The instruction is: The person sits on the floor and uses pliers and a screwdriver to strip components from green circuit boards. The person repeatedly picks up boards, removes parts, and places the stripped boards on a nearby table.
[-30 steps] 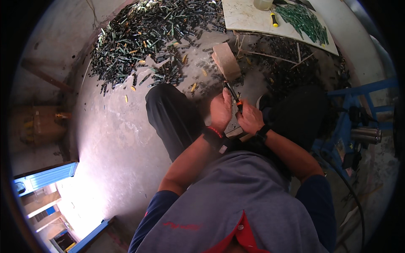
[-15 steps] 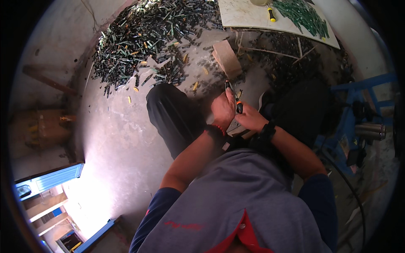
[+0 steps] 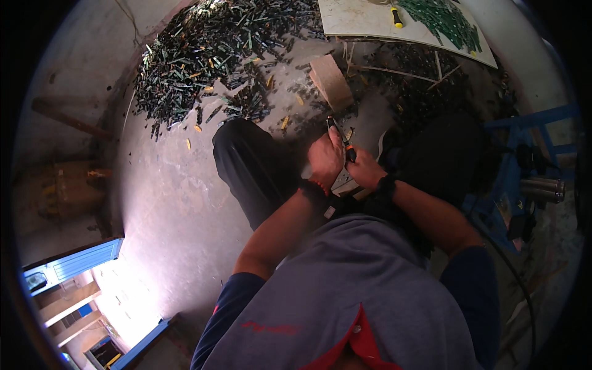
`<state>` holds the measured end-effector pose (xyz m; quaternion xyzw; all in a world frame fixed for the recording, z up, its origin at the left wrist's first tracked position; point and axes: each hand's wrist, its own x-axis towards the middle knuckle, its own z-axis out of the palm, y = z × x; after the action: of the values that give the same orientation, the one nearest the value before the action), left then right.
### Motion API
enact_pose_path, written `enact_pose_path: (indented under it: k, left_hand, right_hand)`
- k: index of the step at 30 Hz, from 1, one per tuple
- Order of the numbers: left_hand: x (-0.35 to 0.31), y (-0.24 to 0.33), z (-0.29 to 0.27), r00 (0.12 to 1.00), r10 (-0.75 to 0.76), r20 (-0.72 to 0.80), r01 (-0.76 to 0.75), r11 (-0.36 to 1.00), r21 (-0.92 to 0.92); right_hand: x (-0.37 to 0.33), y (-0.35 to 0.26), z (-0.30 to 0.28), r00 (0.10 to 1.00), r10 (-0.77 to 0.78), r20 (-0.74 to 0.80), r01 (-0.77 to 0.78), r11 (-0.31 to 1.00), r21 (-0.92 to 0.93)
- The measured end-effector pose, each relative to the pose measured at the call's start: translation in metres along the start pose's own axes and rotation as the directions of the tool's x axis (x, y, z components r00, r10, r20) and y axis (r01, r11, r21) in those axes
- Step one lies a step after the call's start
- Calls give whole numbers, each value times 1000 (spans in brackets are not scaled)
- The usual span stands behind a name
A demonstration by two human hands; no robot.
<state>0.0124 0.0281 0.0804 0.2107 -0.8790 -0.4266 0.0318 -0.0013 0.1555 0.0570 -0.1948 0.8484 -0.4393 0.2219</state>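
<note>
In front of my lap, my left hand (image 3: 327, 157) is closed, its thumb pressed along a narrow dark piece (image 3: 331, 121) that sticks out past the fingers. What kind of piece it is does not show. My right hand (image 3: 366, 169) is wrapped around a hand tool with a black-and-orange handle (image 3: 350, 152), which looks like a screwdriver. The tool's working end lies against the left hand and is mostly hidden. The two hands are close together between my knees.
A large heap of dark narrow strips (image 3: 191, 74) covers the floor ahead on the left. A brown cardboard piece (image 3: 332, 83) lies beyond my hands. On a pale board (image 3: 357, 21) are green strips (image 3: 441, 24) and a yellow-and-black screwdriver (image 3: 396, 18). A blue frame (image 3: 530, 123) stands right.
My right hand has shifted slightly to the right, and its forearm has swung outward a little. The left hand stays nearly in place, still closed.
</note>
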Motion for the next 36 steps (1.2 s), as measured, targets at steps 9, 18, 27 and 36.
enact_pose_path:
  k: [9, 18, 27, 36]
  left_hand:
    - [2, -29, -15, 972, -100, 211, 188, 871, -453]
    - [6, -20, -47, 695, -167, 699, 705, 350, -618]
    - [14, -29, -52, 854, -98, 511, 470, 567, -676]
    - [13, -19, -38, 869, -187, 458, 489, 469, -736]
  right_hand:
    - [16, -12, -46, 975, -221, -10, 195, 879, -435]
    - [18, -19, -73, 950, -297, 92, 297, 779, -552]
    - [-5, -32, -63, 986, -166, -13, 162, 971, -176]
    - [-11, -47, -30, 998, 5, -66, -25, 953, -303]
